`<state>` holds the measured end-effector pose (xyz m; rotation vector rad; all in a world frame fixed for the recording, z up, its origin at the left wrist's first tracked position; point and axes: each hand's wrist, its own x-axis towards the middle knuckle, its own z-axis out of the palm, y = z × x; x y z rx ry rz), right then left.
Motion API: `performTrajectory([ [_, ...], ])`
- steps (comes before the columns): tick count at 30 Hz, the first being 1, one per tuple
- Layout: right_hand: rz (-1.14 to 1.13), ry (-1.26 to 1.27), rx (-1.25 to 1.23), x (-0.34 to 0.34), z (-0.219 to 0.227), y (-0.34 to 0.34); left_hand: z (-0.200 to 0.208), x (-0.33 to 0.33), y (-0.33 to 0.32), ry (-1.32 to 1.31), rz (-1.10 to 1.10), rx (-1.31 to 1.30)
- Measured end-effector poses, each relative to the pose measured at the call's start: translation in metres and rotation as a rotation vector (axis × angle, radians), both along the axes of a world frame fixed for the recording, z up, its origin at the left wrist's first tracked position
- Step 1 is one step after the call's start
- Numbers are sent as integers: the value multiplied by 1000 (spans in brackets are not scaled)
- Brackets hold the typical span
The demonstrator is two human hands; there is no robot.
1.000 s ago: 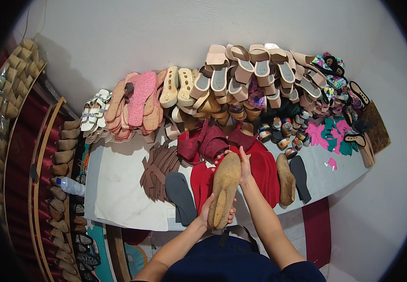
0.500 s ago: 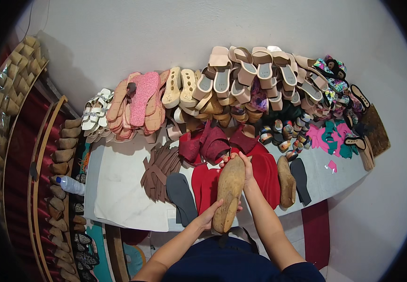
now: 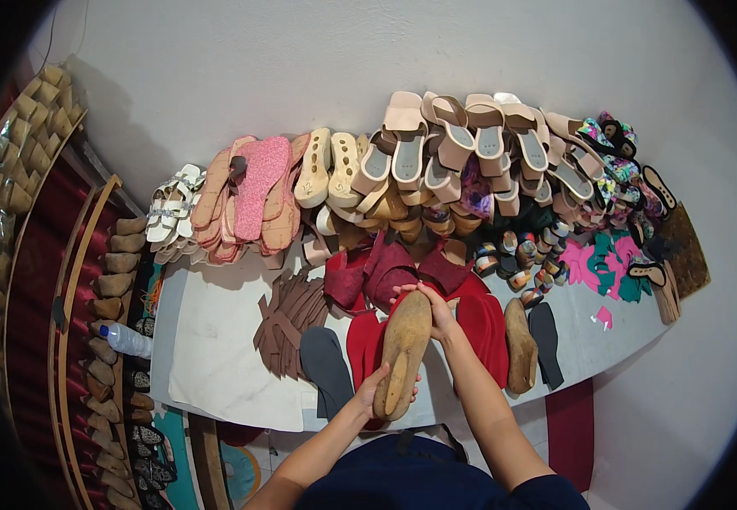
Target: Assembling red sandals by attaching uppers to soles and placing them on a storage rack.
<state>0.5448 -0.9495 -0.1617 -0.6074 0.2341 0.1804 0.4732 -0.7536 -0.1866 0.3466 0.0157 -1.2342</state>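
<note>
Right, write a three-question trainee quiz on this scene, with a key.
1. Multiple choice: what do the left hand and right hand hold together?
a) white sandal
b) brown shoe form
c) plastic bottle

2. True or false: the right hand is at the brown shoe form's near end, closest to the body.

3. Fill in: a second form lies between the red pieces and a dark ____ sole.

Key: 1 b; 2 false, the left hand is at that end; 3 grey.
</note>
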Motion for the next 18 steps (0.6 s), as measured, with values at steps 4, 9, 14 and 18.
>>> performTrajectory([
  [4, -16, -98, -465, 35, -10, -16, -12, 10, 10, 52, 23, -71],
  [9, -110, -486, -1736, 91, -14, -24, -24, 11, 22, 127, 49, -70],
  [14, 206, -519, -2132, 115, 14, -11, -30, 11, 27, 156, 56, -81],
  [18, 394, -433, -2255, 102, 25, -13, -34, 11, 27, 202, 85, -115],
])
